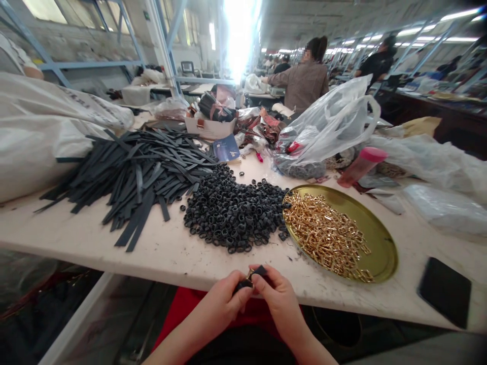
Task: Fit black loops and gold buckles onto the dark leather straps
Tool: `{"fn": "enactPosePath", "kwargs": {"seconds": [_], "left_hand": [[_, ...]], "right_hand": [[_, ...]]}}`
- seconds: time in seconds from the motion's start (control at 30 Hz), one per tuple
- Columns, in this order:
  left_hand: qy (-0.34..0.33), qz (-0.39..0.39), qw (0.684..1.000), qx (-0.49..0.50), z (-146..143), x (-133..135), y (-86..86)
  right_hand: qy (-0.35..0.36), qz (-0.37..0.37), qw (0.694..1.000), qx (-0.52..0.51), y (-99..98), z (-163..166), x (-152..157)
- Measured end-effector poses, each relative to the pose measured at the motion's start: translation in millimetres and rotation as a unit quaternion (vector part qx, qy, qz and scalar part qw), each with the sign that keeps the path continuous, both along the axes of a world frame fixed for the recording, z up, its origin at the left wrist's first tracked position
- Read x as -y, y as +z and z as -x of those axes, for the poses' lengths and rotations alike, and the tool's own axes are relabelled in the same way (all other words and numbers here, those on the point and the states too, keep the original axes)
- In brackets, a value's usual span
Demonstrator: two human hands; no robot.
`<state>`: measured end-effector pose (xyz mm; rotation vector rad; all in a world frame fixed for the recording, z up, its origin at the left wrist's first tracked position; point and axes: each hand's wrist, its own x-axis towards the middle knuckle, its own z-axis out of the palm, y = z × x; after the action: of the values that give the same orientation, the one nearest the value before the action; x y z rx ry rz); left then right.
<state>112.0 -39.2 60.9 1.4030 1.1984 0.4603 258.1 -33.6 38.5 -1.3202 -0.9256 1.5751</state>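
Observation:
My left hand (224,301) and my right hand (277,296) meet at the table's near edge, both pinched on one small piece: a short black strap piece with a gold buckle (251,276). Beyond them lies a heap of small black loops (232,210). To its left is a pile of dark flat straps (140,167). A round gold tray (380,248) to the right holds many gold buckles (327,235).
A black phone (445,291) lies at the right near the table edge. Clear plastic bags (331,124), a pink-capped bottle (361,165), a cardboard box (209,126) and a blue booklet (226,148) crowd the back. A large white sack (41,126) sits left. Other people stand behind.

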Motion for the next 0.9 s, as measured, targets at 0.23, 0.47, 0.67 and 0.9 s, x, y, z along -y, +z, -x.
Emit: {"fn": "enactPosePath", "kwargs": {"seconds": [0.23,0.47,0.67,0.9], "left_hand": [[0.040,-0.009,0.998,0.052,-6,5,-14.6],[0.078,0.108,0.986,0.099,-13,5,-19.8],[0.075,0.047,0.995,0.040,-12,5,-24.2],[0.040,0.061,0.996,0.054,-11,12,-9.4]], "right_hand": [[-0.006,-0.015,1.000,-0.013,-10.9,1,14],[-0.010,0.041,0.996,-0.074,-12.9,0,16],[0.039,-0.157,0.964,0.209,-16.4,-11,18],[0.118,0.061,0.989,-0.066,-19.3,-17,13]]}}
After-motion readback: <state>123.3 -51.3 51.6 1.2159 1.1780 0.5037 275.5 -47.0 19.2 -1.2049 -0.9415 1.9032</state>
